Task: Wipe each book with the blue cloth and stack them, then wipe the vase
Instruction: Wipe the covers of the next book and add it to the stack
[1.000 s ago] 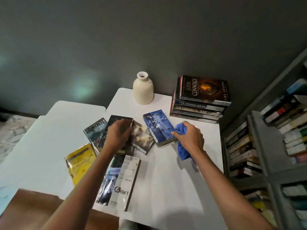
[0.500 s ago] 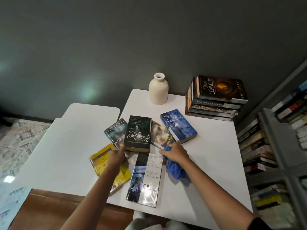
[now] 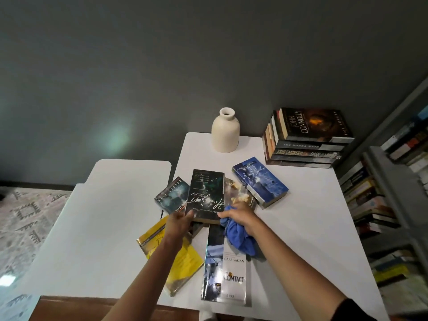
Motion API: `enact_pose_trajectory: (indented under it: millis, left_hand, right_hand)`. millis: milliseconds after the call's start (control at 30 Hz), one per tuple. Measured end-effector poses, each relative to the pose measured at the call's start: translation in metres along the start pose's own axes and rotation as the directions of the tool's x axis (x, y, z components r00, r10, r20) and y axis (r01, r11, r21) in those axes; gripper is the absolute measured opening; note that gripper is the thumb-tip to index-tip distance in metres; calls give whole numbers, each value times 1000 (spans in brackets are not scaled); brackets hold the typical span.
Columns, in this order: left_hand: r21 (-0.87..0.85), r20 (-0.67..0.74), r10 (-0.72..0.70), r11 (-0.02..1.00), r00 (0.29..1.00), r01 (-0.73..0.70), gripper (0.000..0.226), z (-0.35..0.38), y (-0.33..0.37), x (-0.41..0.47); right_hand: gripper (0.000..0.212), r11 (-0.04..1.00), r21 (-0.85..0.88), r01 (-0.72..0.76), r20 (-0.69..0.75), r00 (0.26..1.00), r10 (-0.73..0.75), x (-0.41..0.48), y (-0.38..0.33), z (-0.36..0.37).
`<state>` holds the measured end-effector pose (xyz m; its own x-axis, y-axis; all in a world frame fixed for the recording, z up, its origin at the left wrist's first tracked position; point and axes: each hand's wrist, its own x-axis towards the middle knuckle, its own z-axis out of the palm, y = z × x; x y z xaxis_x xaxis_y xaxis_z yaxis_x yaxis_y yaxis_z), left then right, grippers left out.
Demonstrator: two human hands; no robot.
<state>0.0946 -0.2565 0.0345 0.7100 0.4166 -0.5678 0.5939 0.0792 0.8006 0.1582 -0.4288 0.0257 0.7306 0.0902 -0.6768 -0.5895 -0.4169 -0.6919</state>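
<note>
My left hand (image 3: 177, 224) grips the near edge of a dark green-black book (image 3: 205, 194), lifted above the other books. My right hand (image 3: 239, 216) holds the bunched blue cloth (image 3: 239, 238) at that book's near right corner. Loose books lie around on the white table (image 3: 301, 228): a grey one (image 3: 172, 196), a yellow one (image 3: 185, 260), the white Contact book (image 3: 225, 269), a brownish one (image 3: 240, 193) and a blue one (image 3: 260, 181). The cream vase (image 3: 225, 130) stands at the table's back. A stack of books (image 3: 305, 137) sits at the back right.
A second white surface (image 3: 99, 216) adjoins the table on the left. A grey bookshelf (image 3: 391, 205) full of books runs along the right. A patterned rug (image 3: 20, 216) covers the floor at left. A dark wall rises behind the table.
My left hand has pulled the dark book toward me and raised it over the others. My right hand brought the cloth from beside the blue book to the dark book's near corner.
</note>
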Motion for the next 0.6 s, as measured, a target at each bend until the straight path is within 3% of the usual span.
enact_pose_trajectory:
  millis: [133, 233, 300, 400, 533, 600]
  left_hand:
    - [-231, 75, 84, 971, 994, -64, 20, -6, 12, -7]
    - [-485, 161, 98, 875, 982, -8, 19, 2, 27, -14]
    - [-603, 134, 107, 798, 985, -5, 30, 10, 38, -17]
    - [-625, 51, 131, 778, 990, -71, 45, 15, 51, -20]
    - [-562, 17, 176, 816, 984, -136, 47, 14, 56, -21]
    - [-519, 16, 197, 840, 980, -161, 51, 13, 56, -23]
  right_hand:
    - [23, 982, 175, 74, -16, 997, -72, -21, -11, 2]
    - [23, 963, 218, 159, -17, 987, -159, -42, -25, 13]
    - [26, 957, 178, 229, -66, 973, -220, -55, -30, 23]
    - [26, 954, 129, 269, -103, 961, -257, -68, -28, 28]
    - [69, 957, 125, 263, -95, 963, -252, -80, -11, 7]
    - [75, 947, 160, 280, -159, 954, -255, -85, -3, -11]
